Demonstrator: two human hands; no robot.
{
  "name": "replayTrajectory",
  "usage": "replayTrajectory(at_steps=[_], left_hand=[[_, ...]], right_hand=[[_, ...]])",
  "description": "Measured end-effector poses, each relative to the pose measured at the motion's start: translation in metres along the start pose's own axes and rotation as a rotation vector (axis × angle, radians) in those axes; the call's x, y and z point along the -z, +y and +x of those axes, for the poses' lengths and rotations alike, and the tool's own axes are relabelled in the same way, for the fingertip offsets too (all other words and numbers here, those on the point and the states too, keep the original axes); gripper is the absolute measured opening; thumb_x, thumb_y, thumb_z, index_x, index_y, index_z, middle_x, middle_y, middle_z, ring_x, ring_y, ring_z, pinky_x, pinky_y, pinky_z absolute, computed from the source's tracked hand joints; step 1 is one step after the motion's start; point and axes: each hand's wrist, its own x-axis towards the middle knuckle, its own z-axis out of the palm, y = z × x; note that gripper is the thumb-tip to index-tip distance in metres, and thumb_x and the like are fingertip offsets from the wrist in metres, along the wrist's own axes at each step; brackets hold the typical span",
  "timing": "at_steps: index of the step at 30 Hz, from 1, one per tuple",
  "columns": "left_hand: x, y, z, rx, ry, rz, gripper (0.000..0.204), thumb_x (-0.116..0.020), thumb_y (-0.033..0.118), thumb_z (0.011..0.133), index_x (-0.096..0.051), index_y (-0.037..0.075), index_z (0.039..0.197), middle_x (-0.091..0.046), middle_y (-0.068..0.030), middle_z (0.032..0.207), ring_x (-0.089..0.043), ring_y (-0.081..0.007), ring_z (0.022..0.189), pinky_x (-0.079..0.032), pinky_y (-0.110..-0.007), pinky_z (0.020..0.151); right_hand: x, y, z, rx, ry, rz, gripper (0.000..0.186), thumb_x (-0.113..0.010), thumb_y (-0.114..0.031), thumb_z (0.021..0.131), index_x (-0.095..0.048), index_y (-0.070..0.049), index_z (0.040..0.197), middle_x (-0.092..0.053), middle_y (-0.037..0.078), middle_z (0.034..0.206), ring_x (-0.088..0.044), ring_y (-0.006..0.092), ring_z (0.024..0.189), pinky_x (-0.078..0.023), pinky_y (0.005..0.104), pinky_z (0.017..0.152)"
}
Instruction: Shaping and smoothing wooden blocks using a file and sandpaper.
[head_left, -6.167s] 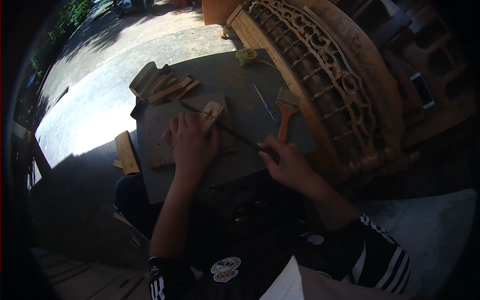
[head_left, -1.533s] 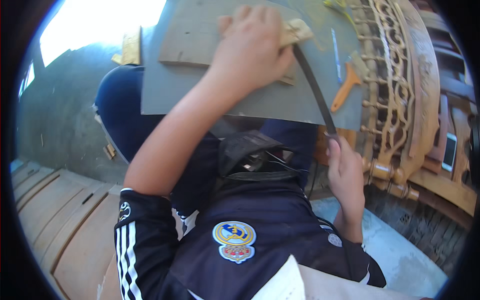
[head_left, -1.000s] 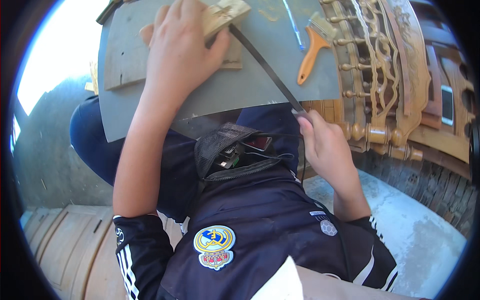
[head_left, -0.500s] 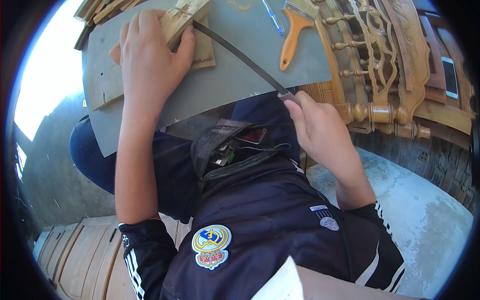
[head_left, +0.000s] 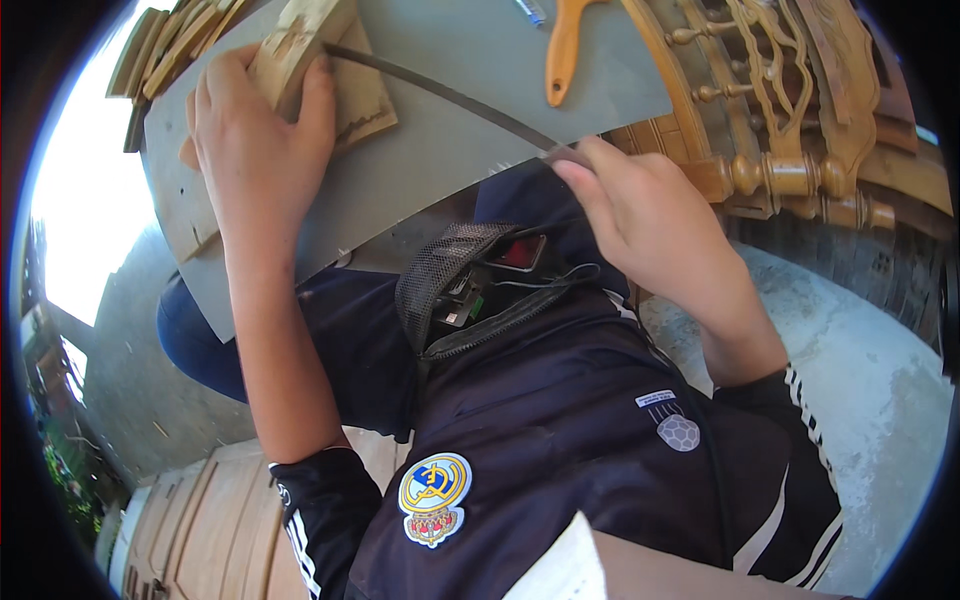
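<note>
My left hand (head_left: 262, 145) is wrapped round a rough pale wood block (head_left: 300, 48), its thumb on the near right side. The block lies tilted over a flat wood piece (head_left: 368, 105) on the grey sheet (head_left: 430, 150). In my right hand (head_left: 655, 210) is the grip end of a long, narrow, dark file (head_left: 445, 92), fingers and thumb closed round it. The file slants up and left, and its far end meets the block beside my left thumb. Whether that tip lies on or under the block's edge cannot be seen.
A wood-handled brush (head_left: 563, 60) and a blue pen (head_left: 530, 10) lie on the sheet's far side. Carved, turned wood furniture (head_left: 765, 100) stands to the right. Wood strips (head_left: 175, 60) are stacked at far left. An open mesh pouch (head_left: 455, 250) rests at my lap.
The view has shifted, so the sheet, brush and pen sit higher and the pouch lower. My right hand has swung a little, and the file lies at a flatter slant. Both hands keep their holds.
</note>
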Motion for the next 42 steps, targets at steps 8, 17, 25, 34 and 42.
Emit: replayTrajectory(at_steps=[8,17,25,34,42], left_hand=[[-0.004,-0.006,-0.003,0.035,-0.026,0.064,0.053,-0.075,0.041,0.092,-0.062,-0.004,0.117,-0.066,-0.0257,0.112,-0.062,-0.0426,0.111,-0.047,-0.050,0.097],[0.005,-0.003,0.004,0.015,-0.039,0.043,0.058,-0.075,0.044,0.092,-0.061,-0.006,0.117,-0.066,-0.0274,0.109,-0.063,-0.0428,0.105,-0.048,-0.050,0.094],[-0.002,-0.003,0.000,0.045,-0.054,0.116,0.063,-0.075,0.047,0.091,-0.061,-0.007,0.119,-0.065,-0.0283,0.112,-0.061,-0.0429,0.109,-0.047,-0.050,0.095],[0.008,-0.008,0.005,0.018,-0.086,0.016,0.062,-0.074,0.048,0.092,-0.061,-0.006,0.119,-0.066,-0.0276,0.111,-0.063,-0.0406,0.107,-0.049,-0.049,0.094],[-0.001,-0.010,0.000,-0.004,-0.001,0.163,0.061,-0.074,0.048,0.092,-0.062,-0.006,0.116,-0.066,-0.0275,0.108,-0.063,-0.0426,0.105,-0.049,-0.050,0.094]], right_hand=[[-0.024,-0.026,0.086,0.134,-0.006,-0.015,0.036,-0.053,-0.030,0.105,-0.070,-0.001,0.092,-0.071,0.020,0.077,-0.071,0.0427,0.073,-0.058,0.0514,0.065],[-0.007,0.001,0.002,0.006,0.071,0.029,0.031,-0.056,-0.030,0.105,-0.066,-0.003,0.095,-0.060,0.020,0.063,-0.062,0.0435,0.063,-0.049,0.0521,0.060],[-0.031,-0.017,0.070,0.139,0.026,0.054,0.031,-0.057,-0.029,0.104,-0.068,-0.002,0.096,-0.067,0.022,0.072,-0.066,0.0425,0.069,-0.052,0.0508,0.062],[-0.018,-0.007,0.039,0.193,0.092,0.076,0.032,-0.056,-0.030,0.104,-0.069,-0.002,0.096,-0.069,0.023,0.079,-0.068,0.0411,0.075,-0.053,0.0504,0.066],[-0.033,-0.005,0.057,0.153,0.093,0.130,0.035,-0.054,-0.032,0.105,-0.072,-0.002,0.101,-0.069,0.021,0.080,-0.066,0.0405,0.070,-0.052,0.0502,0.068]])
